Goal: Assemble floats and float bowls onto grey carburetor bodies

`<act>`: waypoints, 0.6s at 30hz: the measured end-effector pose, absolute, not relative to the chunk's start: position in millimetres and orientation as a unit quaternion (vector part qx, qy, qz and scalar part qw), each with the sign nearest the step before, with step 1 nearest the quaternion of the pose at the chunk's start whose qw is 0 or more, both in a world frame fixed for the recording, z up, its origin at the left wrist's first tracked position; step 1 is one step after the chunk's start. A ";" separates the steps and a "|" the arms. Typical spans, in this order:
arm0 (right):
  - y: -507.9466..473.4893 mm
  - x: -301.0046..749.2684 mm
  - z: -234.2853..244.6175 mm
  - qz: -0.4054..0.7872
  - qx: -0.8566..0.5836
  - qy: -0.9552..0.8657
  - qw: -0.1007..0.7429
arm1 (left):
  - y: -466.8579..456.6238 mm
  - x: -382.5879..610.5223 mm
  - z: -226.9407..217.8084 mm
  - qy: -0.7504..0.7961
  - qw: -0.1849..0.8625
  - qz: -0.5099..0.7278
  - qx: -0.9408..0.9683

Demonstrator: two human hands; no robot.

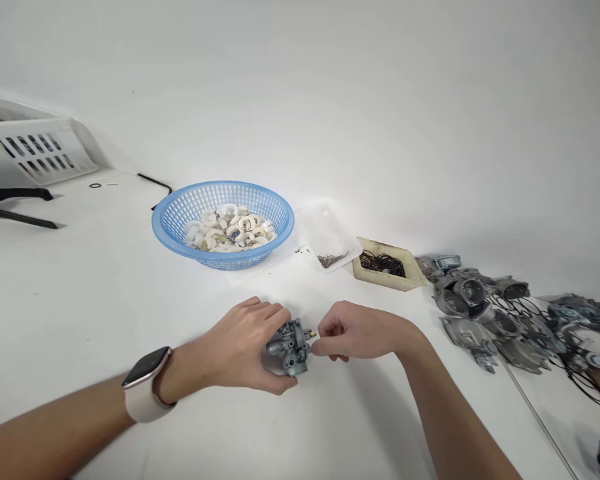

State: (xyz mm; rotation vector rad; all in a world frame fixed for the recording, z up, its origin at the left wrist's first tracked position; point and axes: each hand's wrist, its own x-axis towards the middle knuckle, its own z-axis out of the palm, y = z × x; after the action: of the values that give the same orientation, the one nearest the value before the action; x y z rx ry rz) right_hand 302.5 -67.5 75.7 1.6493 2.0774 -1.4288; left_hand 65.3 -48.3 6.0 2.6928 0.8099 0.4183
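Observation:
My left hand point(243, 343) is wrapped round a small grey metal carburetor body point(290, 345) resting on the white table point(80, 313). A pale smartwatch point(147, 383) sits on that wrist. My right hand point(353, 330) is closed in a pinch at the carburetor's right side, by a small brass fitting point(310, 333). What its fingertips hold is too small to make out.
A blue plastic basket point(170, 223) of white ring-shaped parts stands behind my hands. To its right lie a clear tray of thin metal pins point(333, 259) and a beige tray of black O-rings point(383, 265). Several grey metal castings point(485, 310) pile at the right. A white crate point(35, 150) is far left.

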 end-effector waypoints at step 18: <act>-64.6 303.6 70.1 -0.465 0.549 0.691 0.062 | -49.1 64.1 7.1 0.287 0.149 0.138 0.936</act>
State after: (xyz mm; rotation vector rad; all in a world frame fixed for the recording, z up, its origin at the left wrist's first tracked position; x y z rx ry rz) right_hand 303.6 -64.6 70.1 1.6611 2.0894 -1.4068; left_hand 64.1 -49.1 7.1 2.6906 0.8259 0.3973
